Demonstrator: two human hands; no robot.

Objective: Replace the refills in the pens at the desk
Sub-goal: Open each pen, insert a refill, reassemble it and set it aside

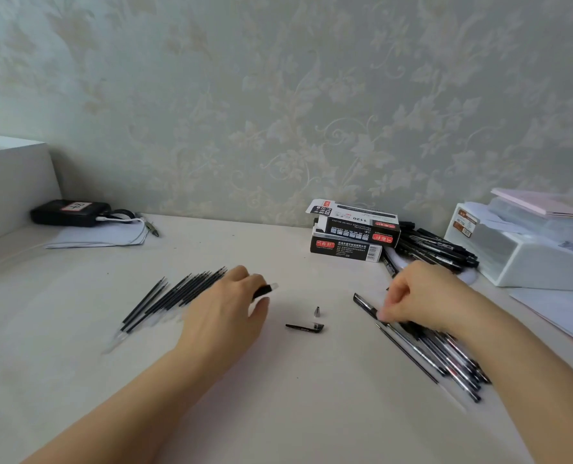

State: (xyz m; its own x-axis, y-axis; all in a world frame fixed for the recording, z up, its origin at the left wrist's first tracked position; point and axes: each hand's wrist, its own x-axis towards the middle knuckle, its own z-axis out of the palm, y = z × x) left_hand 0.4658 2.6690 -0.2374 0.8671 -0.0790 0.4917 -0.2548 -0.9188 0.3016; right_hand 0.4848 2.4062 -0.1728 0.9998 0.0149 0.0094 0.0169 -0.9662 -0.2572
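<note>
Two bare forearms reached up from the near edge over the pale, off-white desk (278, 380). On the left side, the left hand (226, 308) lay knuckles up with its fingers curled round a black pen barrel with a clear end (265, 290), which stuck out past the fingertips towards the wall. Just beyond that hand a fan of thin black refills with clear tips (164, 301) lay flat on the desk, spreading away to the left.

Between the hands, well apart from both, sat a small silver cone-shaped pen tip (317, 311) and, just in front of it, a black pen clip piece (305, 327), both loose on the desk.

On the other side, the right hand (419, 298) hovered over a heap of black pens and refills (446, 356), its thumb and forefinger drawn together in a pinch at the top of the heap; I could not tell exactly which piece they held, for motion blurred it.

Further back, two black-and-white pen boxes with red labels (353, 231) were stacked against the floral wallpaper, with a pile of black capped pens (436, 247) beside them and a white plastic organiser tray (529, 259) at the right. At the far left lay a black pouch with a red-edged label (69, 212) on white paper.
</note>
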